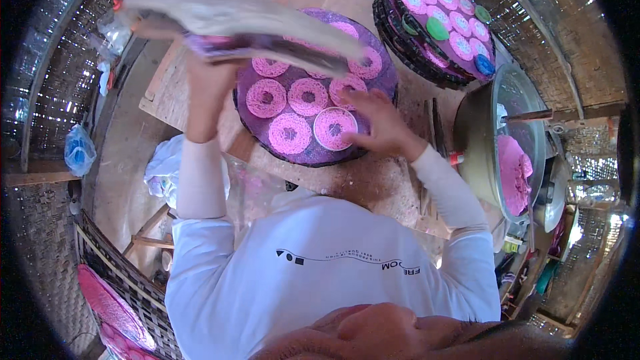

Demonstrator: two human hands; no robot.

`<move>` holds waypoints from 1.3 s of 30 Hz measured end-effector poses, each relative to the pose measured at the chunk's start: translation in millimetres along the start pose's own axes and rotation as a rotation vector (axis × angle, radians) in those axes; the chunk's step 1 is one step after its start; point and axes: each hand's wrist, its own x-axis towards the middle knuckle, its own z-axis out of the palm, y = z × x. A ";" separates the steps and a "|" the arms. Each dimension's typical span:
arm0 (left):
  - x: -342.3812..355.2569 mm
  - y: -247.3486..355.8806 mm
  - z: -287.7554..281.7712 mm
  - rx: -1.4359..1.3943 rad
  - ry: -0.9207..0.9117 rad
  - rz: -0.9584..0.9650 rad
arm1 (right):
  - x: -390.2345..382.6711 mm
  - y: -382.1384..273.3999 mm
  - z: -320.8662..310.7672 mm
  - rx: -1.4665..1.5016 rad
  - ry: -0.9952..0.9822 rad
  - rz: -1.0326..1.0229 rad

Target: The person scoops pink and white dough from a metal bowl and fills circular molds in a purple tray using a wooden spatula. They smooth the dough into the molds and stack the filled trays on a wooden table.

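While the right hand (387,123) reaches over a white ring (333,150), thumb and fingers spread apart at its right side, the left hand (210,83) holds a long, blurred tool (243,20) up above the discs; its fingers are hidden, but the grip looks clamped. The ring sits around one of the pink discs (255,99), at the near right part of the purple tray (313,156). I'd take the ring as light and stiff, best pinched by its rim, the discs as soft and fragile, safer moved by the tray's dark edge; the tool is probably stiff. Rightward, room is tight: sticks (437,123) lie before the basin (475,147), and the stack (433,70) stands just beside the tray. Leftward, a strip of table (167,83) runs out to its edge; the air between the hands looks freest.
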 end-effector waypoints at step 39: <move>28.1 -13.9 -108.4 1.583 -0.258 -0.413 | -205.7 3.9 51.3 -0.345 0.556 1.147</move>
